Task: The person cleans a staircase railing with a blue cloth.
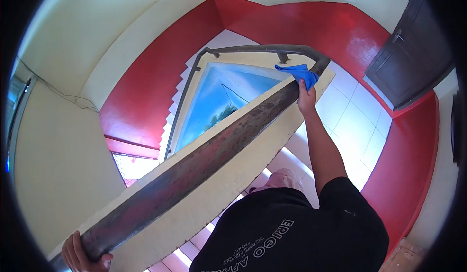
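A dark, worn handrail (194, 167) runs diagonally from the lower left up to the upper right, above a cream wall ledge (233, 174). At the rail's far end, near its bend, my right hand (306, 98) is closed on a blue cloth (296, 71). The cloth lies against the rail, with a loose corner sticking out to the left. At the lower left my left hand (80, 255) wraps round the near part of the rail, its fingers over one side and the thumb on the other.
White stair treads (177, 89) climb beyond the rail, beside a red-and-cream wall (151, 70). A blue painted mural (219, 97) fills the stairwell side. A tiled landing (348, 116) and a dark door (413, 53) are at right. Pinkish steps (194, 245) lie below me.
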A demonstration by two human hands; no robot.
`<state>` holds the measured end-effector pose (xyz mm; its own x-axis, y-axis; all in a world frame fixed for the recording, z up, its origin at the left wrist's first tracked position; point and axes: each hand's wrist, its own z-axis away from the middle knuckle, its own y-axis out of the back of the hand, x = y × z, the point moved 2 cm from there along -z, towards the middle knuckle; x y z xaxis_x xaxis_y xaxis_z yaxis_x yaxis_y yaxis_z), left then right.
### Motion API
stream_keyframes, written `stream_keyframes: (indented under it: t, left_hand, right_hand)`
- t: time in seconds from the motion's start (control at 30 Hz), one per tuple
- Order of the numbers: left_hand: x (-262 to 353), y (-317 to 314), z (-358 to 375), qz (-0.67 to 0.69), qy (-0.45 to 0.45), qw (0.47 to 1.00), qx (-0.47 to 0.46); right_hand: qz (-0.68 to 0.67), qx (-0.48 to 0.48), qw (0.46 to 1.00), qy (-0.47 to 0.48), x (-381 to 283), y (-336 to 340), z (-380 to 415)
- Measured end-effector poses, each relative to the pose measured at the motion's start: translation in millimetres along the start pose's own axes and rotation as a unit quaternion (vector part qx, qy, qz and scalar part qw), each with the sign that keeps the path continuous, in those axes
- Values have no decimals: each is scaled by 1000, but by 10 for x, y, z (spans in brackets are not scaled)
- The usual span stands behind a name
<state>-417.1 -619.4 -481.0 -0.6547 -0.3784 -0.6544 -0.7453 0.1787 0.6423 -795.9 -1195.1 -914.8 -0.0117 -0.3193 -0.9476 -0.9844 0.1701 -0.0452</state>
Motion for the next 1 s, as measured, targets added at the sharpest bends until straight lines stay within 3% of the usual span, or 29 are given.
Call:
stream_keyframes:
  t: [0.03, 0.07, 0.33, 0.43, 0.47, 0.5, 0.6, 0.63, 0.7, 0.77, 0.87, 0.93, 1.0]
  left_hand:
    - [166, 126, -269, 1, -8, 1000, -17]
    - [395, 281, -507, -3, -40, 991, 124]
    - [458, 195, -569, -26, -47, 980, 190]
    - [396, 129, -356, -16, -3, 988, 156]
    - [-391, -492, 353, 120, 103, 985, 72]
    - [-1149, -1100, 1066, 232, 224, 946, 10]
    - [-234, -554, 491, -123, 271, 949, -99]
    - [239, -444, 325, -154, 264, 947, -98]
    - [1481, -284, -244, -125, 221, 967, -30]
    - [2318, -241, -654, -80, 174, 981, 33]
    - [2782, -425, -949, 35, 49, 989, 132]
    - [2669, -726, -913, 6, 135, 985, 110]
    - [2607, -723, -911, 5, 144, 983, 109]
  right_hand:
    - [-14, 4, 1000, 17, 31, 4, -14]
    - [-8, 0, 1000, 17, 64, 15, -33]
    - [30, -54, 997, 52, 246, 153, -313]
    - [49, -94, 991, 88, 265, 249, -407]
    - [65, -102, 985, 123, 210, 285, -435]
    - [79, -117, 977, 161, 162, 310, -477]
    - [34, -176, 961, 210, 260, 367, -679]
    - [26, -204, 950, 234, 341, 400, -719]
    - [-2, -227, 942, 248, 308, 477, -675]
    - [-17, -223, 940, 258, 298, 508, -703]
    - [12, -267, 941, 209, 419, 609, -732]
    - [70, -288, 930, 216, 592, 730, -827]
    - [59, -283, 935, 204, 685, 878, -889]
